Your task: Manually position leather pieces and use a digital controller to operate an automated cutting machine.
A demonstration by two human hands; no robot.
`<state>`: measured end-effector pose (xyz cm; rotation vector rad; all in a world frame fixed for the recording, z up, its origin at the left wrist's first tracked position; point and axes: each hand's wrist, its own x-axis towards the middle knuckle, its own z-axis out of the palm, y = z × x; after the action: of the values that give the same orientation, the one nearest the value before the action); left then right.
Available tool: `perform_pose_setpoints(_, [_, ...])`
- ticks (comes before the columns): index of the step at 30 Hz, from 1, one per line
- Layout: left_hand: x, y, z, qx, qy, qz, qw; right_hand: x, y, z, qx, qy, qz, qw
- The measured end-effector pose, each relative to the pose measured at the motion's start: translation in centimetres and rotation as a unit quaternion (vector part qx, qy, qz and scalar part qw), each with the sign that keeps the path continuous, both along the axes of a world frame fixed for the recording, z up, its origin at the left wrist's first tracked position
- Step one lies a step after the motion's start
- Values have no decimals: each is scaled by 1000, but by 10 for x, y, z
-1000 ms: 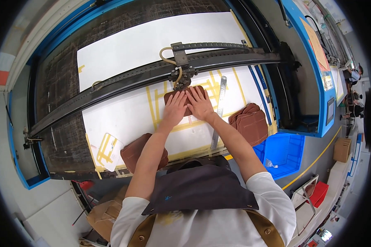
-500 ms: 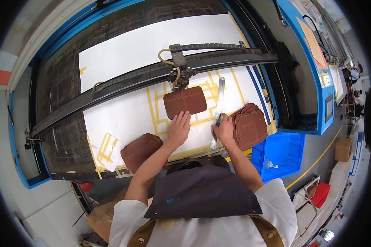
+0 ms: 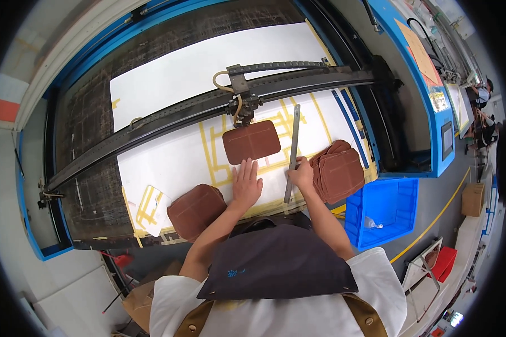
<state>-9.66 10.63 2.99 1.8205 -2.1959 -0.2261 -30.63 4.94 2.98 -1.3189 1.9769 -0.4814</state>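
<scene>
Machine bed: dark and scuffed, it is stretching out before you inside a blue frame, with a white sheet covering much of it.
Clock face: every hour below is counting from the brown panel, with 12 pointing away from you.
Brown panel: it is lying flat on the white sheet, over lines of yellow tape.
Cutting head: it is hanging from a black beam at 12 o'clock, right by the panel's far edge.
Your left hand: it is resting at 6 o'clock, palm down and gripping nothing, fingers slightly apart, thumb out wide, fingertips reaching the panel's near edge; whether they are pressing, you cannot tell from here.
Your right hand: at 4 o'clock, its fingers are closing narrowly on the metal ruler, below its middle.
Metal ruler: it is standing at 3 o'clock, running lengthwise toward and away from you, apart from the panel.
Brown stacks: one left stack is sitting at 7 o'clock; a right stack is sitting between 3 and 4, just beside your right hand.
White card: yellow-taped, it is lying at 8 o'clock.
Blue bin: it is standing off the bed's edge at 4 o'clock.
</scene>
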Motion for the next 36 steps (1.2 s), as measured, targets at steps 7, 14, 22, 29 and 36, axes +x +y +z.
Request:
perform_pose_setpoints(7, [8,-1,1,36,20,-5,999,35,3,15,-39,-145,118,981])
perform_pose_setpoints(14, [12,-19,12,-56,20,-37,998,63,-7,-1,-34,-79,206,975])
perform_pose_setpoints(22, [20,-48,14,-55,-16,-98,994,72,-9,-3,-1,27,277,961])
perform_pose_setpoints(29, [21,-66,16,-59,-21,-111,992,74,-15,15,27,94,322,942])
perform_pose_setpoints(36, [17,-79,16,-27,-56,-117,991,73,-17,11,22,145,344,928])
